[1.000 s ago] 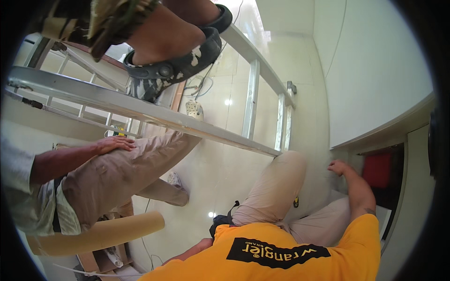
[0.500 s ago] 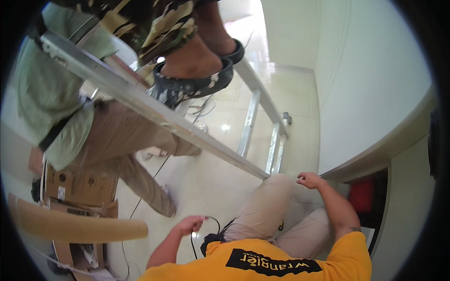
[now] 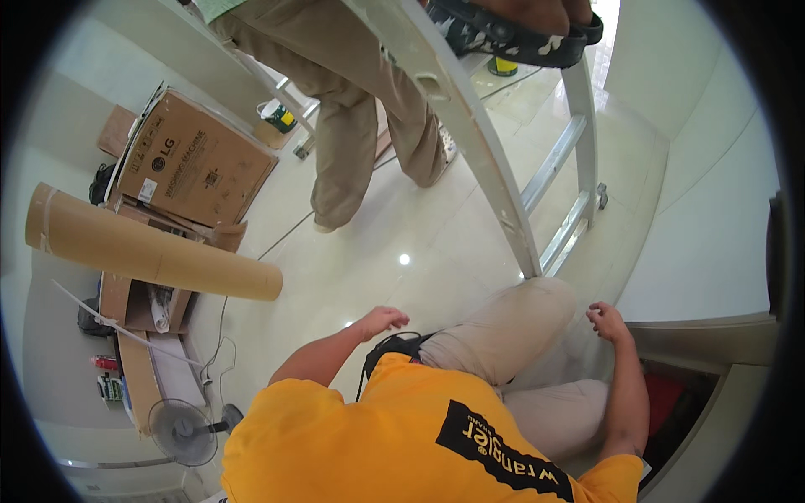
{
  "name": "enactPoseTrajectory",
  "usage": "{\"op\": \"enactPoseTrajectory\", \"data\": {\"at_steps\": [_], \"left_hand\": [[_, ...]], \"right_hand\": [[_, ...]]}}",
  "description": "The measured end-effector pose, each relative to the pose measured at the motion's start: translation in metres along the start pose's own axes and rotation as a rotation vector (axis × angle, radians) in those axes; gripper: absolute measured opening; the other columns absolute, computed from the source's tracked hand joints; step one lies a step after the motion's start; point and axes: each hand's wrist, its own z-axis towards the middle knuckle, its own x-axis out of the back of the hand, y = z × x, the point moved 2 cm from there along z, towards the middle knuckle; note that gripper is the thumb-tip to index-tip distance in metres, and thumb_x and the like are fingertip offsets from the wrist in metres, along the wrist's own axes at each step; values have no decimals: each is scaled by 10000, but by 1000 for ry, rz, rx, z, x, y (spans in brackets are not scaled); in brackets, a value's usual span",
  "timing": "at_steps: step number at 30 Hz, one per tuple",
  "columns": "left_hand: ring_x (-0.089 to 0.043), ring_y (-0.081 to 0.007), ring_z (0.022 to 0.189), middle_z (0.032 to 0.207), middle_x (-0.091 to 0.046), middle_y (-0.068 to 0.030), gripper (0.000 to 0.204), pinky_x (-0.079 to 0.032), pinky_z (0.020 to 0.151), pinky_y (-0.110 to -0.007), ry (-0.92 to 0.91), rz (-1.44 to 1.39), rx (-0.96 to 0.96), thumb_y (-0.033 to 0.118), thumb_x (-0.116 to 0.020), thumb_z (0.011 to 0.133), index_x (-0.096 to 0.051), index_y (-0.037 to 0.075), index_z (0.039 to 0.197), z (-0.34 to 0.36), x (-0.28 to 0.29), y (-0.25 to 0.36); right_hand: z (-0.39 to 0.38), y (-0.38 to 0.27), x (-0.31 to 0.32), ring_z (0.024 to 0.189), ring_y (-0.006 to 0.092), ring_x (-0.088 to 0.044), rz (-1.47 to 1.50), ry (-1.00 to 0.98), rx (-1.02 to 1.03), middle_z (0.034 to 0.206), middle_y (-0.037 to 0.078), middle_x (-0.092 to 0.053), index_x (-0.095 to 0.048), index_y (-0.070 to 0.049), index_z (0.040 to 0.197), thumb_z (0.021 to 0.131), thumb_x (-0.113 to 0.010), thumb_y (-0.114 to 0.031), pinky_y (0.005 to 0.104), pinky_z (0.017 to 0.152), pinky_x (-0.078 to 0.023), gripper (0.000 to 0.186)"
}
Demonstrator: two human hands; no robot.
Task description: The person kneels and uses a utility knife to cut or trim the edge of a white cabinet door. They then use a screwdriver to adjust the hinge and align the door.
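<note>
- Head view: black bag (image 3: 406, 344), lower centre, partly hidden by yellow shirt (image 3: 335, 436).
- Left hand (image 3: 384, 321), just beside it: fingers loosely apart, empty.
- Right hand (image 3: 607, 322), centre right: fingers curled; grip, cannot tell.
- Ladder (image 3: 480, 159), upper right, cut off above.

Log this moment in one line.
left hand: nothing visibly held, near black waist item | right hand: nothing visibly held, beside knee | ladder: occupied

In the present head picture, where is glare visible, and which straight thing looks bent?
Head view: small bright glare spots on the glossy floor, none on the left hand or right hand; head view: the near rail of the ladder looks curved; head view: darkness rounds off the corners.
</note>
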Motion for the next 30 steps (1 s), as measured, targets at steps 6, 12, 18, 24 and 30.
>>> {"op": "enactPoseTrajectory", "data": {"at_steps": [6, 12, 18, 24, 30], "left_hand": [[-714, -191, 1287, 1454, -742, -88, 615, -546, 1142, -353, -187, 19, 435, 528, -701, 1065, -690, 83, 1489, -47, -34, 0], [-718, -201, 1280, 1449, -739, -96, 609, -548, 1152, -379, -209, -82, 421, 539, -653, 1095, -674, 82, 1497, -74, -13, -36], [-509, -234, 1539, 1633, -607, -28, 782, -448, 1229, -540, 93, -358, 341, 719, -467, 1094, -558, 158, 1631, -103, -15, -69], [-664, -313, 1377, 1511, -700, -104, 729, -484, 1223, -451, -38, -893, 26, 674, -449, 1125, -617, 110, 1556, -122, -60, -99], [-744, -306, 1204, 1372, -761, -161, 592, -574, 1098, -451, 336, -472, -122, 535, -441, 1180, -678, 43, 1408, -70, -33, -140]], "right_hand": [[-2, 4, 6, 788, 197, -709, 59, -54, -110, 1039, 107, -752, -670, -47, 1410, 1074, -712, -358, 366, 667, -603, 461], [1, 13, 12, 780, 198, -715, 69, -9, -103, 1048, 128, -761, -669, -39, 1427, 1056, -733, -381, 371, 634, -596, 509], [0, 12, 8, 790, 201, -717, 117, -57, -98, 1036, 119, -750, -662, -27, 1411, 1077, -712, -346, 368, 651, -607, 465], [1, 15, 3, 781, 202, -718, 100, -22, -145, 1036, 127, -747, -657, -18, 1415, 1075, -715, -330, 378, 634, -624, 465], [7, 13, -2, 770, 217, -725, 117, -34, -158, 1014, 142, -764, -669, -25, 1407, 1063, -733, -344, 395, 625, -627, 473]]}}
